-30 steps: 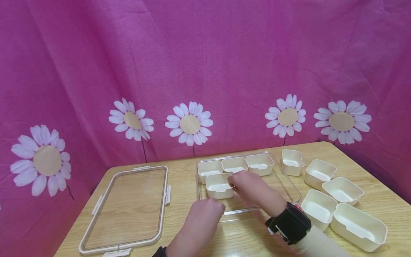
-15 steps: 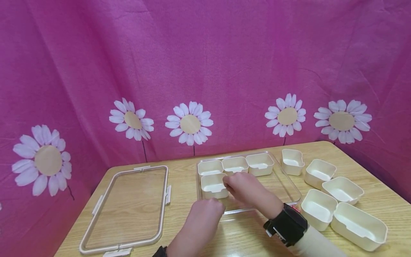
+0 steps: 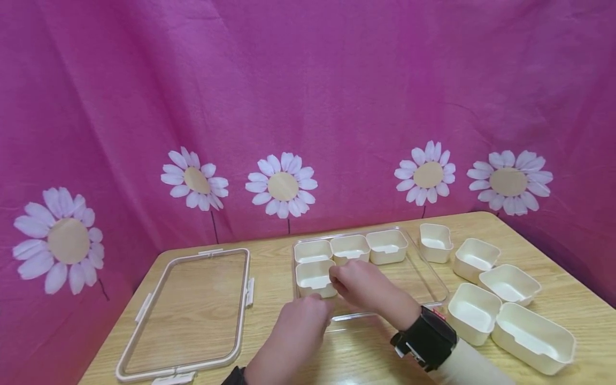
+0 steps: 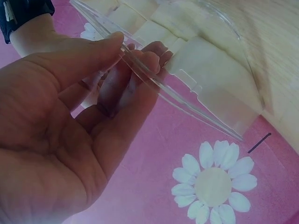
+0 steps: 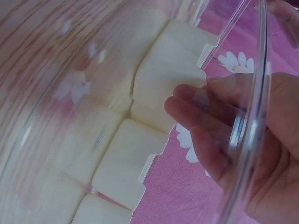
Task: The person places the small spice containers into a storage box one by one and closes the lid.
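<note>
My right hand [image 3: 372, 289] pinches the right rim of a small cream box [image 3: 314, 277] inside a clear rectangular container [image 3: 351, 316]. This box stands at the container's left side, in front of the leftmost of three cream boxes [image 3: 350, 247] along the back. At the container's front rim, my left hand [image 3: 299, 329] pinches the clear edge [image 4: 198, 109] between thumb and fingers, plain in the left wrist view. Through the clear wall in the right wrist view, the right fingertips [image 5: 184, 105] touch the edge of the held box [image 5: 175, 60].
Several loose cream boxes stand on the right of the wooden table [image 3: 269, 289], among them a longer one [image 3: 534, 337]. A clear lid [image 3: 185, 315] with a pale frame and side clips lies on the left. A pink flowered cloth [image 3: 337, 107] hangs behind.
My right hand has slid the cream box leftward until it stands by the container's left wall. The left hand has stayed at the front rim.
</note>
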{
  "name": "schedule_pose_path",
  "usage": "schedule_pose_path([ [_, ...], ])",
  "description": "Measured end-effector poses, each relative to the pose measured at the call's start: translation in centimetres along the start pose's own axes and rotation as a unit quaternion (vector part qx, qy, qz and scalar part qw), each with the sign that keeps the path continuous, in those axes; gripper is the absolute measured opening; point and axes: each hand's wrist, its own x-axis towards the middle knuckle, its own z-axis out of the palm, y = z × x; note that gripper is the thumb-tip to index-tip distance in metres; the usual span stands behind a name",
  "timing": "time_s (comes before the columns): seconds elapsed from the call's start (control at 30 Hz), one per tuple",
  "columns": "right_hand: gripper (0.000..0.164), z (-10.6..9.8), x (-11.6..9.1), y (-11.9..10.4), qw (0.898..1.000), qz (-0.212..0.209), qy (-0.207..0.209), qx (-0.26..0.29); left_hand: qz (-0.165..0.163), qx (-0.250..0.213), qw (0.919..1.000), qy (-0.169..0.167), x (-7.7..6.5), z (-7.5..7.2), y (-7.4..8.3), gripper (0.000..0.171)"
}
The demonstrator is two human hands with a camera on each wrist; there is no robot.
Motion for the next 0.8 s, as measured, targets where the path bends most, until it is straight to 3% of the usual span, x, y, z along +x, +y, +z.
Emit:
schedule_pose_path([
  [0.23, 0.021, 0.0, 0.2, -0.3, 1.000, -0.002, -0.005, 0.002, -0.014, -0.010, 0.9998, 0.005, -0.1, -0.1, -0.7, 0.031],
  [0.4, 0.016, 0.0, 0.2, -0.5, 1.000, -0.004, -0.018, 0.005, -0.026, -0.016, 0.9995, -0.009, 0.0, -0.2, -1.2, 0.030],
  [0.8, 0.012, 0.3, 0.0, -0.4, 1.000, -0.008, -0.019, 0.007, -0.035, -0.009, 0.9993, -0.002, 0.1, -0.5, -1.3, 0.025],
])
